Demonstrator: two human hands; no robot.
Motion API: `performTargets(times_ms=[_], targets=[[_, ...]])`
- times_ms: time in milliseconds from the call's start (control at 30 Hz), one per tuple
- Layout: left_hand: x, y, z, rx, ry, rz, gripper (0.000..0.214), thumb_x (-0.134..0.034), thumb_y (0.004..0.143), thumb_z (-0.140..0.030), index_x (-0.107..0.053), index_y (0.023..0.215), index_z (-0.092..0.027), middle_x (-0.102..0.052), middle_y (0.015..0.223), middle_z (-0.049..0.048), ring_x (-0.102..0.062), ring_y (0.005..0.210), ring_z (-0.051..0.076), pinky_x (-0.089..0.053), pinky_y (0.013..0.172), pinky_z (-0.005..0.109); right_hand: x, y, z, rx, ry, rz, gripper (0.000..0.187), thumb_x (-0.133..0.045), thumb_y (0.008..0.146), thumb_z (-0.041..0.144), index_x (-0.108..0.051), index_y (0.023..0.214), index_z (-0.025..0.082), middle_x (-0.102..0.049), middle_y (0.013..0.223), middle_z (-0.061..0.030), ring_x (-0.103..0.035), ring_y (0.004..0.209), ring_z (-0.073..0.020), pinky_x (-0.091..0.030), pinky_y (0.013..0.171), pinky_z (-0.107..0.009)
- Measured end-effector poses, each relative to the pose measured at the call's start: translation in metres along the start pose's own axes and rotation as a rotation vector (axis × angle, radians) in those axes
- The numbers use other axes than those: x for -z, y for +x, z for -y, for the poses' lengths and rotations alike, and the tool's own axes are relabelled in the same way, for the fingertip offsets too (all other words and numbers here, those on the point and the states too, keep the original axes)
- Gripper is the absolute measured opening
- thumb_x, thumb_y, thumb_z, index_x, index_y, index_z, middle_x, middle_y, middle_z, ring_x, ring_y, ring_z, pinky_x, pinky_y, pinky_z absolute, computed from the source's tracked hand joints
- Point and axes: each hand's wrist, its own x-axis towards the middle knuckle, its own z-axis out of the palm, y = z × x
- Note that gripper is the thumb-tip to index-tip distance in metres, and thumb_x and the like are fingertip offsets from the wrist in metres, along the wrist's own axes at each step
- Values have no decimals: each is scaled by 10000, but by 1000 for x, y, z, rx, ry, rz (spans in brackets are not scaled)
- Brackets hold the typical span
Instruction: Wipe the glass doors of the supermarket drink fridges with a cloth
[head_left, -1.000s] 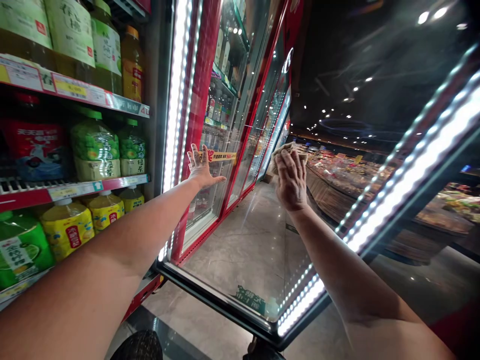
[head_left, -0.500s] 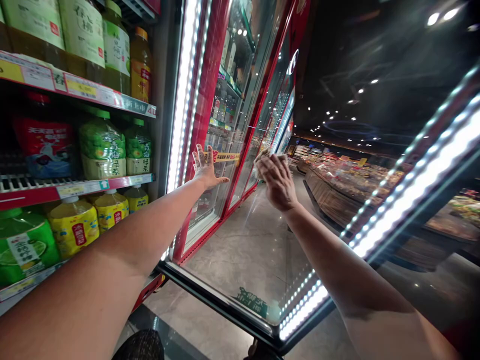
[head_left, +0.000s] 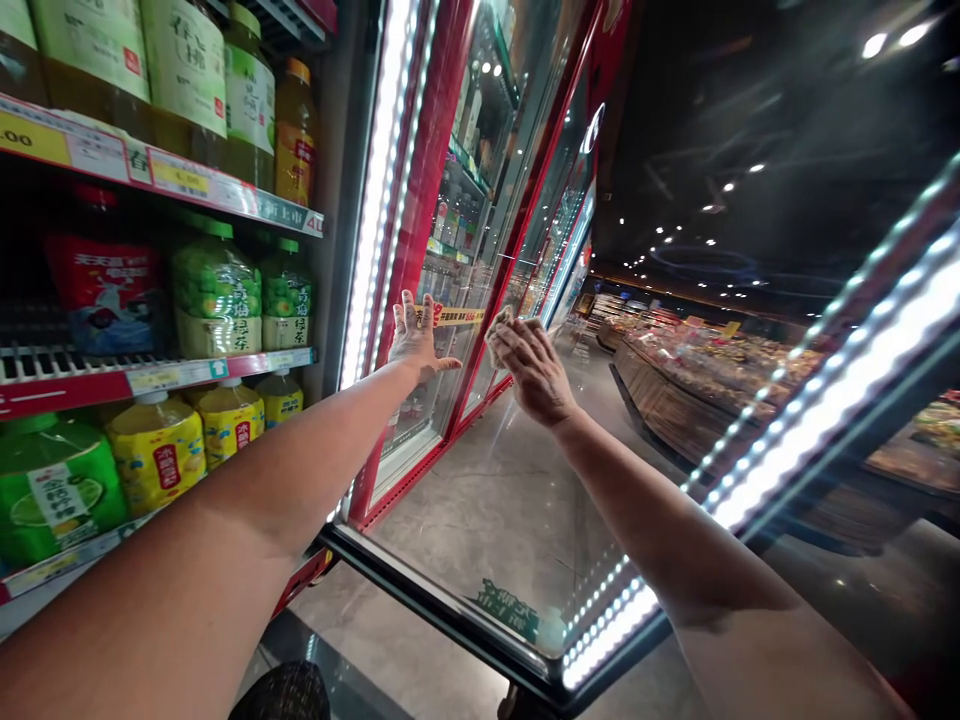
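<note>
An open glass cooler door [head_left: 517, 540] with a lit frame stands in front of me. My left hand [head_left: 417, 340] lies flat on its glass with the fingers spread, near the hinge-side light strip. To the right of it, my right hand [head_left: 538, 378] presses a crumpled pale cloth [head_left: 498, 338] against the pane. The cloth sticks out past the fingertips; the rest of it is under the palm. A yellow strip label [head_left: 459, 316] shows between the two hands.
At left, cooler shelves [head_left: 225, 195] hold drink bottles, among them green tea bottles [head_left: 217, 290] and yellow-labelled bottles [head_left: 156, 452]. Through the glass I see red-framed coolers [head_left: 517, 240], the grey floor [head_left: 480, 480] and wooden produce stands [head_left: 660, 390].
My right hand has slid left across the glass with the cloth, closer to my left hand. The left hand keeps its place on the pane. The view has shifted slightly.
</note>
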Motion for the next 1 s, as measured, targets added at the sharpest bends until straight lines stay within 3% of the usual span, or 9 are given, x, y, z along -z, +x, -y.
performTargets(times_ms=[167,300,433,600,700,900,1000], targets=[[-1,-2,1,18,17,11,1445,-864,666,-598,159,1632,-271,231,1710,49,215,1551,369,-153,1310,494,-2,24,-5,-182,-54,-164,593,-371,1007,95,-426,1572,269,-431,1631,-60,-216,1589,-246,-209,1305,-560],[-1,-3,3,-27,64,-26,1427,-849,675,-619,121,1642,-218,204,1714,85,192,1553,402,-117,1309,526,-22,35,18,-108,-14,-62,554,-359,1016,86,-487,1533,237,-455,1615,-65,-243,1581,-238,-197,1315,-543],[3,-5,9,-24,95,3,1415,-866,666,-597,128,1633,-319,171,1720,53,35,1576,437,-280,1257,581,-30,31,30,24,39,69,498,-404,1034,130,-519,1507,236,-495,1588,-66,-322,1552,-234,-256,1304,-527],[5,-6,13,-67,146,-14,1429,-892,660,-550,73,1652,-190,162,1714,128,82,1578,396,-261,1279,485,-27,41,18,-56,-12,-52,561,-397,1020,105,-460,1550,276,-478,1602,-53,-307,1559,-238,-239,1305,-538],[4,-7,14,-63,143,-24,1465,-918,630,-526,89,1648,-219,150,1719,115,79,1584,369,-258,1283,457,-35,54,22,-138,-39,-122,571,-384,1018,111,-438,1564,271,-440,1626,-53,-267,1574,-252,-203,1313,-550],[5,-9,15,-34,125,-20,1444,-916,630,-530,92,1643,-329,110,1730,37,30,1597,354,-346,1244,498,-51,58,43,-7,6,58,495,-401,1020,106,-550,1479,213,-507,1579,-71,-331,1548,-252,-244,1308,-521],[4,-9,15,-56,139,-63,1437,-925,627,-504,60,1654,-299,57,1735,55,12,1598,348,-279,1281,453,-47,58,39,20,29,66,493,-413,1022,115,-545,1485,220,-513,1573,-75,-341,1543,-245,-262,1304,-513]])
